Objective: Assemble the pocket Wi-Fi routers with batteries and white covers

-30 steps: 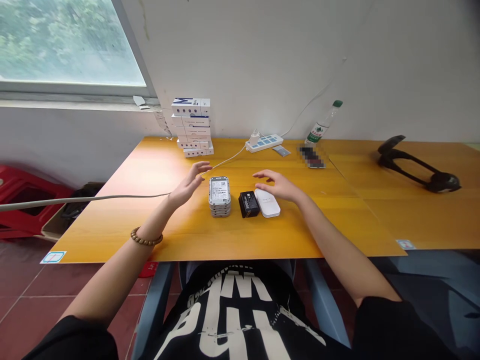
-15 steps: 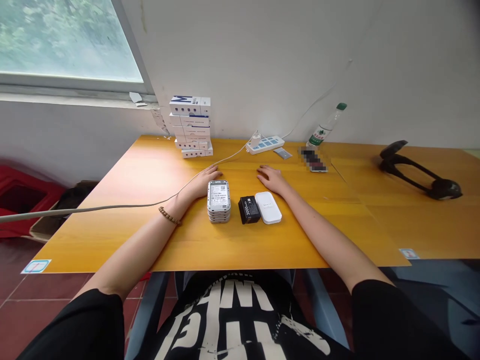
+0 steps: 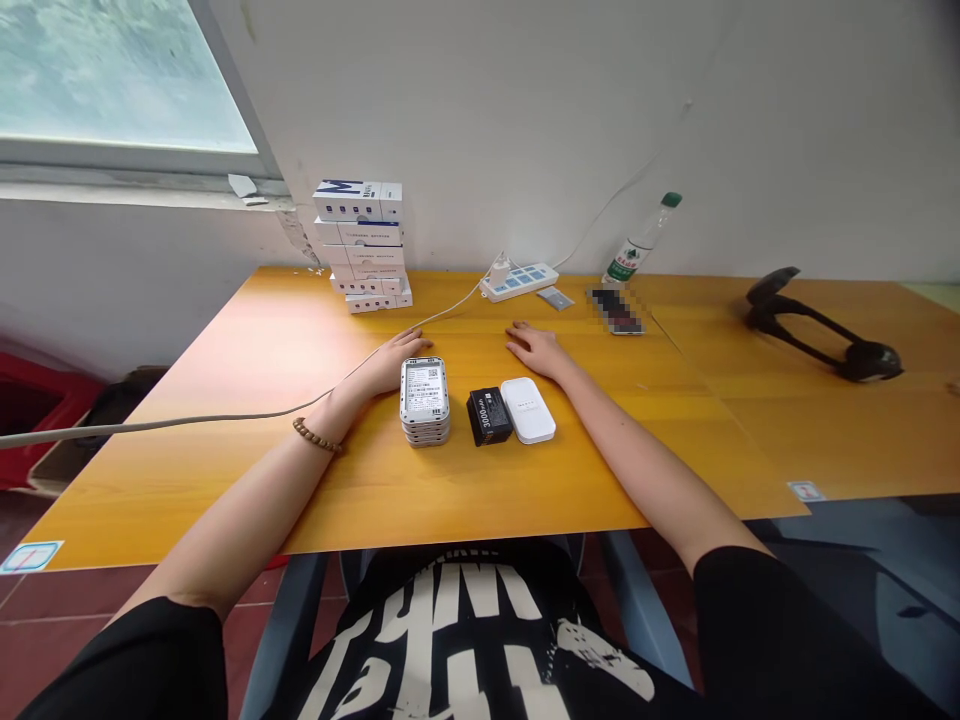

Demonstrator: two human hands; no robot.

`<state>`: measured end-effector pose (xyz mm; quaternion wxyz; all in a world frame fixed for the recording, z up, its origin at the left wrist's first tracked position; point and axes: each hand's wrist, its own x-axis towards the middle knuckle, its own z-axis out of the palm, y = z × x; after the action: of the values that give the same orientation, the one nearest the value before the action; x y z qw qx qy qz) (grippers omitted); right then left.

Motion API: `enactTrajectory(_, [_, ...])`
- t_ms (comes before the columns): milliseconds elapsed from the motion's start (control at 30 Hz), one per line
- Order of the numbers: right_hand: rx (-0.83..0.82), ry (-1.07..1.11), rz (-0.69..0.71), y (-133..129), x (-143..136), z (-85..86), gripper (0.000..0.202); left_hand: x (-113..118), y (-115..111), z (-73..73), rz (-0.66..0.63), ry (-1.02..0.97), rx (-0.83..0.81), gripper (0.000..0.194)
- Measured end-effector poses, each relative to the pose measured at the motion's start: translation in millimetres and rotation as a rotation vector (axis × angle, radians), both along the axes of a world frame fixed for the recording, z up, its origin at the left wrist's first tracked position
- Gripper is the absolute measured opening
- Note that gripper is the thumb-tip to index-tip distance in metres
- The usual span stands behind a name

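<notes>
My left hand (image 3: 394,360) lies flat on the orange table (image 3: 450,500), fingers apart and holding nothing, just behind and left of a stack of white devices (image 3: 425,392) with labelled tops. A white cable passes over that hand. My right hand (image 3: 536,352) also rests on the tabletop, empty, with its fingers spread. Between the forearms, a stack of black batteries (image 3: 490,416) marked 3000mAh stands beside white rounded covers (image 3: 528,410). Neither hand touches the devices, batteries or covers.
Stacked white boxes (image 3: 360,245) stand at the back left. A power strip (image 3: 519,281), small grey packet (image 3: 555,298), blurred phone (image 3: 617,311) and bottle (image 3: 641,240) are along the wall. A black stand-like object (image 3: 825,330) lies right. The cable (image 3: 225,416) crosses the left side.
The view has shifted slightly, so most things appear a little further left. Both hands stay resting on the table, and the objects keep their places.
</notes>
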<state>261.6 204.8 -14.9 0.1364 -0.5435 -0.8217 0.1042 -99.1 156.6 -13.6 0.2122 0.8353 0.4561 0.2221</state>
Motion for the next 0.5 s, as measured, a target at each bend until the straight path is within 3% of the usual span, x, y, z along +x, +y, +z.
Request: enactTrajectory(500, [-0.01,0.017,-0.031,-2.0,-1.8,2.1,0.045,-1.3,3.7,-5.3,0.014,0.032,0.001,0.049])
